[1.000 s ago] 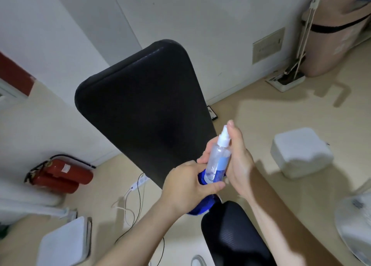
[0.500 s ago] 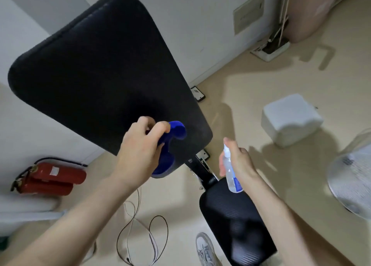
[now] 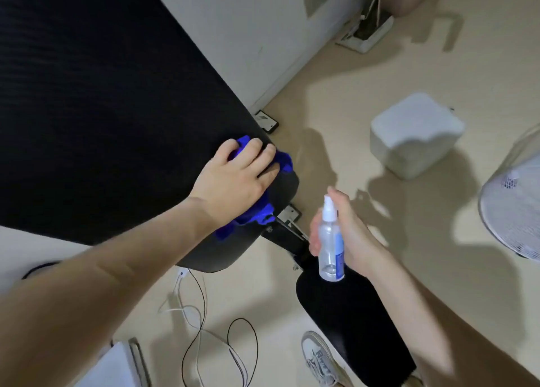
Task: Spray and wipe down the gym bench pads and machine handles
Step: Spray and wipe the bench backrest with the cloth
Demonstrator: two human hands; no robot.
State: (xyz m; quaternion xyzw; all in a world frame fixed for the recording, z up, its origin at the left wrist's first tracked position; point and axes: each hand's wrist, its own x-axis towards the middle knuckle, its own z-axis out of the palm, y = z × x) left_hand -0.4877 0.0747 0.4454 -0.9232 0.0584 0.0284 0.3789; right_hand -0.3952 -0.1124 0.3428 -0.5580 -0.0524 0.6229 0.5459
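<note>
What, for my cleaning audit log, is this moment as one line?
left hand: presses blue cloth on back pad | right hand: holds spray bottle upright, off pad

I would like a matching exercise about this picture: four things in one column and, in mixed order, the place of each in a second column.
Things:
1 cloth
2 bottle
3 box
4 fan

Places:
a in the right hand
b alone on the floor, beyond the right hand
c cut off by the picture's right edge
d under the left hand, on the pad

Pairs: 1-d, 2-a, 3-b, 4-c.
</note>
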